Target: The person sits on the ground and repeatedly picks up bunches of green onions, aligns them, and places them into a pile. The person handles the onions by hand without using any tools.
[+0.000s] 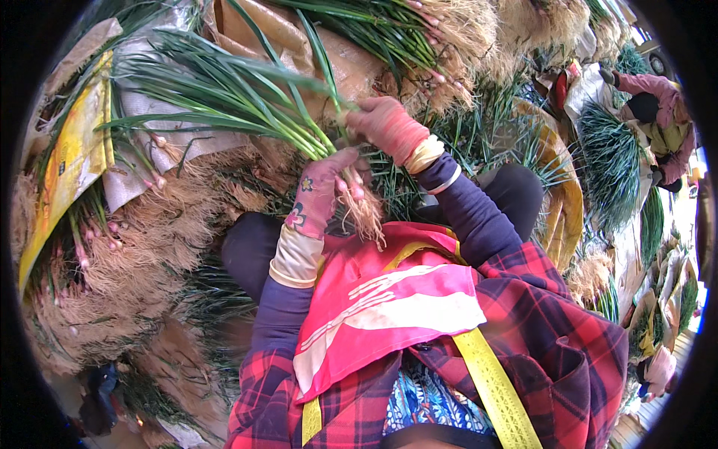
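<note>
My left hand (325, 188), in a pink flower-patterned glove, is closed around a bunch of spring onions (280, 120) just below where the green stalks begin. The pinkish bulbs (355, 189) and pale stringy roots (366, 216) hang out on the right of that hand, above my lap. Gloved in red-pink, my right hand (390, 126) pinches a green leaf (321, 59) beside the top of the bunch; motion blurs its fingers. Both hands are close together, almost touching. The leaf tips fan out to the upper left.
Heaped spring onions with tangled roots (146, 236) lie at the left, next to a yellow sack (70, 179). Another rooted pile (449, 39) is at the top. Cut green leaves (482, 123) cover the ground ahead. At right, another person (662, 120) is beside a large green bundle (608, 163).
</note>
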Available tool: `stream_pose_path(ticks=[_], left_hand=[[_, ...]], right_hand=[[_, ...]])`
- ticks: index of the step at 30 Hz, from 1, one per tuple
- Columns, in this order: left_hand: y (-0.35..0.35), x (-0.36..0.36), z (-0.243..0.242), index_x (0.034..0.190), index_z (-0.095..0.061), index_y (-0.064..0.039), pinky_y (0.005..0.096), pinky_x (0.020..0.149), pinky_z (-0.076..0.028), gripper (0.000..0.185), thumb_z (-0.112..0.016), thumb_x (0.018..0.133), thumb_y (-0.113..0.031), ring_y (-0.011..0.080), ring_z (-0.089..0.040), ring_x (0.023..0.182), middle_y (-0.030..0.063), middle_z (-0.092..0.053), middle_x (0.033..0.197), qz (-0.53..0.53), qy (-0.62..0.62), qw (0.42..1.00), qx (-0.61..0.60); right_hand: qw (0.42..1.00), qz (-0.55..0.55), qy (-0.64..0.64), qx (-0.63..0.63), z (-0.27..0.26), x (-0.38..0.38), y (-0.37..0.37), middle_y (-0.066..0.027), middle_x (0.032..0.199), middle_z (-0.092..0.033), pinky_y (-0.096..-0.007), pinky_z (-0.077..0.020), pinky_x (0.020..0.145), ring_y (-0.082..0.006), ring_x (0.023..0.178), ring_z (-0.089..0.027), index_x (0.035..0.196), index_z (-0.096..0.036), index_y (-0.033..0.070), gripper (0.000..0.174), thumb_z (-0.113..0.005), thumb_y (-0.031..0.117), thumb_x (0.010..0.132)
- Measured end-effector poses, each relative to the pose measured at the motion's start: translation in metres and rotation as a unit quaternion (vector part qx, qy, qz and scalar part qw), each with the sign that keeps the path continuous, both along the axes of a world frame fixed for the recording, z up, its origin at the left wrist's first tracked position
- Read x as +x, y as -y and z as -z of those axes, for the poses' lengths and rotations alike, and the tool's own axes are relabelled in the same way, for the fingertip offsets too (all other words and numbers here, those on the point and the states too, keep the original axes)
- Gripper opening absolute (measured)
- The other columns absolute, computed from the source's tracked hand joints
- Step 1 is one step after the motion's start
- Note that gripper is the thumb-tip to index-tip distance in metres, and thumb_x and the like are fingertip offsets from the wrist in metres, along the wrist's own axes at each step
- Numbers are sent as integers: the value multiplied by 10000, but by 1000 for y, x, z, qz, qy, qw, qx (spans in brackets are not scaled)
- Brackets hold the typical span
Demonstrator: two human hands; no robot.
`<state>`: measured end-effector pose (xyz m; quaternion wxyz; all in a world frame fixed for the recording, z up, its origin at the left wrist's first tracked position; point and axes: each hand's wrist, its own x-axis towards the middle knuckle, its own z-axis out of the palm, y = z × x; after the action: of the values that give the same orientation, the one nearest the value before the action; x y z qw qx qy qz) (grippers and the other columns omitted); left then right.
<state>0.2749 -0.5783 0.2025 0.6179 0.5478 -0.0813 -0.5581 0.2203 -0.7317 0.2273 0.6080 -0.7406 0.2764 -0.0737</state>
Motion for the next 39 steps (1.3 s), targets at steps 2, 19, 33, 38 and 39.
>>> stream_pose_path(ticks=[2,19,33,38,39], left_hand=[[-2,-3,-2,1084,-500,49,250,491,-473,356,-497,843,-213,166,-565,532,81,-588,676,-33,-3,996,-82],[-27,2,-69,874,-504,-40,267,614,-416,231,-489,843,-268,114,-472,558,28,-447,564,34,-66,914,-400],[9,33,-77,1189,-455,-82,276,582,-450,330,-470,883,-204,93,-497,621,-7,-542,738,-146,49,925,-346],[59,43,-70,1111,-503,-73,273,672,-451,259,-439,897,-203,114,-498,625,-7,-545,739,-143,-112,908,-377],[69,39,-70,1094,-511,-74,276,675,-451,247,-440,896,-202,115,-500,636,-6,-549,743,-112,-98,900,-409]], right_hand=[[993,111,11,23,-2,-7,10,-91,636,-555,-289,-424,504,-161,532,-516,877,-602,12,289,-550,277,773],[929,93,301,195,-71,-128,90,12,520,-419,-250,-321,406,-89,367,-353,827,-561,60,339,-349,318,888],[856,244,-282,-358,-18,-281,121,-172,933,-601,-356,-427,808,-312,871,-569,959,-553,13,347,-551,316,789],[872,310,58,-374,-54,-233,88,-165,993,-573,-364,-438,806,-305,953,-541,1019,-567,49,266,-542,198,800],[819,245,103,-509,-64,-216,73,-172,997,-573,-344,-426,825,-300,956,-541,1045,-555,36,267,-542,155,806]])
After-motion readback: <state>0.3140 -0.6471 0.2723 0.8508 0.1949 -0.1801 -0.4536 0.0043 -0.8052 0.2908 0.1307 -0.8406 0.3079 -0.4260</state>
